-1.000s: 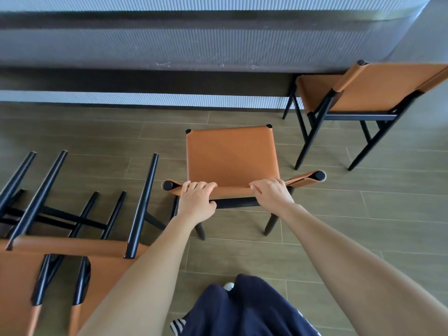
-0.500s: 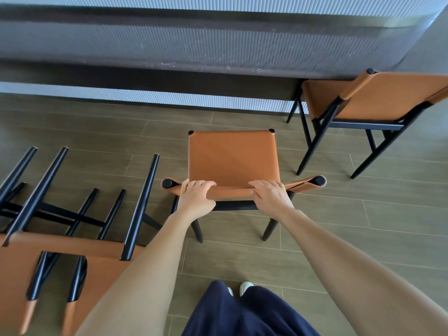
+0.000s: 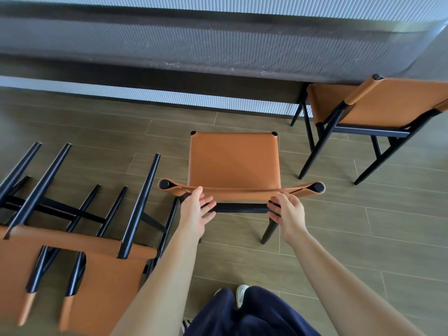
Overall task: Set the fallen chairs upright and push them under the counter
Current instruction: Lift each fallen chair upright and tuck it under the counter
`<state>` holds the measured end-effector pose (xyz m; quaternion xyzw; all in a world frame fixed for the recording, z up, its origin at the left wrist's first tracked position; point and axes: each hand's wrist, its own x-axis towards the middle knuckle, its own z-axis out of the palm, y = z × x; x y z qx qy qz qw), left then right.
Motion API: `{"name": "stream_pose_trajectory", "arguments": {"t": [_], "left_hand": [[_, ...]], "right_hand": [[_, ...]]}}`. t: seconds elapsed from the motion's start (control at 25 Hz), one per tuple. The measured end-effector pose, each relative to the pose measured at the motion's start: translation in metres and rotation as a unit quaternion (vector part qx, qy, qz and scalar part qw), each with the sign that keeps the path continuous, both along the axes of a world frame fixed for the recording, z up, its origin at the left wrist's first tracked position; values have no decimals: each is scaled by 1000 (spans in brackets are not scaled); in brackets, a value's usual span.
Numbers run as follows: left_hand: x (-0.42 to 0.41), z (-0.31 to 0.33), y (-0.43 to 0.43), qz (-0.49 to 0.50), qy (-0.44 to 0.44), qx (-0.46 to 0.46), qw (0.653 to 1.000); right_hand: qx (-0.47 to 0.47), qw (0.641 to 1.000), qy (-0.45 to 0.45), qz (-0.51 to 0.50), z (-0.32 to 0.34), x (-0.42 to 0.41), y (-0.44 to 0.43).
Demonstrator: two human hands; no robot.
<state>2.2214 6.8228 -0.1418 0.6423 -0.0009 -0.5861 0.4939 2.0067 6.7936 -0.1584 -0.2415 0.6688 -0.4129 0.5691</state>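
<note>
The left hand (image 3: pixel 197 212) and right hand (image 3: pixel 288 214) are apart, fingers spread, gripping nothing, just behind the backrest of the upright chair (image 3: pixel 234 161) at 12 o'clock; whether the thumbs touch it is unclear; that chair stands short of the counter (image 3: pixel 218 40); at 8 o'clock a fallen chair (image 3: pixel 104 275) lies tipped over, cut off at the frame edge; at 2 o'clock another chair (image 3: pixel 388 103) stands, its seat partly hidden under the counter.

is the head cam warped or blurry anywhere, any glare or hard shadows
Head view: wide-angle warp bows the grey ribbed counter front downward at the right edge, where a pale sheen sits on its top rim; the left hand and right hand look slightly soft beside the sharp tan leather chair with black legs; light is even, with only faint shadows on the wood-look floor.
</note>
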Motion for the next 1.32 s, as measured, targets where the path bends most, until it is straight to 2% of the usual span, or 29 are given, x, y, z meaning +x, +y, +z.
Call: {"name": "stream_pose_trajectory", "arguments": {"t": [0.16, 0.48, 0.76, 0.96, 1.32], "left_hand": [[-2, -4, -21, 22, 107, 4, 994], [-1, -15, -58, 99, 158, 19, 982], [3, -19, -75, 83, 117, 47, 989], [7, -15, -89, 84, 120, 88, 985], [12, 7, -126, 60, 123, 95, 986]], "right_hand": [[94, 988, -119, -1, 3, 6, -26], [167, 942, -264, -120, 4, 11, -64], [186, 945, -241, -119, -6, 10, -84], [164, 941, -252, -156, -11, 13, -93], [141, 946, -261, -129, 6, 16, -128]]}}
